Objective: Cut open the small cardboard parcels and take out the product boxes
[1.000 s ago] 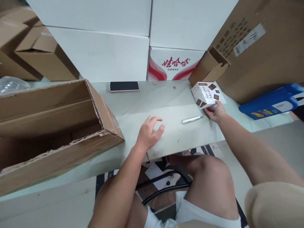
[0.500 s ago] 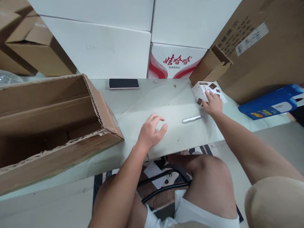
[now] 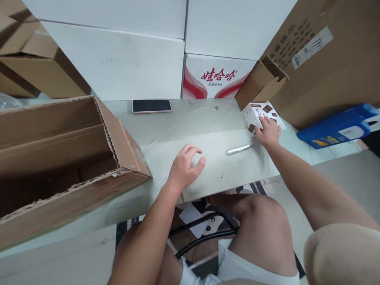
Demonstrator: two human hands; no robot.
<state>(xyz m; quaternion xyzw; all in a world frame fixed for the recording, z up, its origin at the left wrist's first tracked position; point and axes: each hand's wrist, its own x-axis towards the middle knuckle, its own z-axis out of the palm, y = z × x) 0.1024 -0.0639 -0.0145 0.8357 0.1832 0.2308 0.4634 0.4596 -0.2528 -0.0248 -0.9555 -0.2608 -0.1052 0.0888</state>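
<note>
My right hand (image 3: pixel 268 132) lies over a small white box (image 3: pixel 252 118) printed with brown squares. Its thumb is at the near side and the other fingers spread across the top, covering part of the print. My left hand (image 3: pixel 186 166) hovers at the near middle of the table, fingers curved and thumb apart, with nothing between them. Between the hands, nearer the right one, a silver-white pen-like object (image 3: pixel 238 149) lies on the pale table cover (image 3: pixel 166 134).
A big open carton (image 3: pixel 130 158) stands on the left. A phone (image 3: pixel 151 105) lies at the back before stacked white cartons (image 3: pixel 118 59). On the right are a narrow open brown box (image 3: pixel 259 81), a large brown carton (image 3: pixel 323 79) and a blue bottle (image 3: pixel 335 126).
The white box and my right hand on it have shifted slightly right relative to the brown box behind. My left hand keeps nearly the same pose. The view has moved a little.
</note>
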